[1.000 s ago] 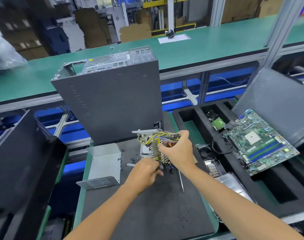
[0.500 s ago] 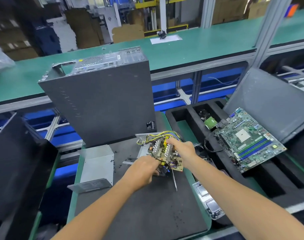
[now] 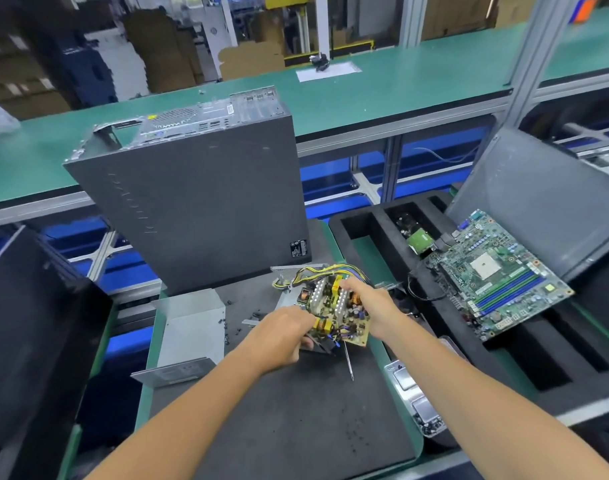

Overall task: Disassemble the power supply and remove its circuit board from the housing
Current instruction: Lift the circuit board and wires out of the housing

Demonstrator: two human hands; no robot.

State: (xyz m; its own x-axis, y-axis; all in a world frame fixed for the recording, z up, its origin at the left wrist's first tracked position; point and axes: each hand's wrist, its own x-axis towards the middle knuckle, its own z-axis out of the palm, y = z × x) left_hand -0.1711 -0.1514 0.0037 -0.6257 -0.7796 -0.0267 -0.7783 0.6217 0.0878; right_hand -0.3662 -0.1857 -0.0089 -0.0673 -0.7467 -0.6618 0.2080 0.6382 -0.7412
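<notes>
Circuit board (image 3: pixel 344 313) tilted, long axis near-to-far.

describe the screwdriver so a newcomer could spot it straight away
Start at the tall grey computer case standing on the dark work mat. Just in front, both hands hold the power supply circuit board. The screwdriver lies below its near corner: one thin metal shaft, unlike the scattered screws.

A grey computer case (image 3: pixel 206 206) stands upright on the dark mat (image 3: pixel 289 417); a motherboard (image 3: pixel 497 275) leans in the black foam tray (image 3: pixel 382 237) (right side), screwdriver (image 3: pixel 349 363) lying near.
</notes>
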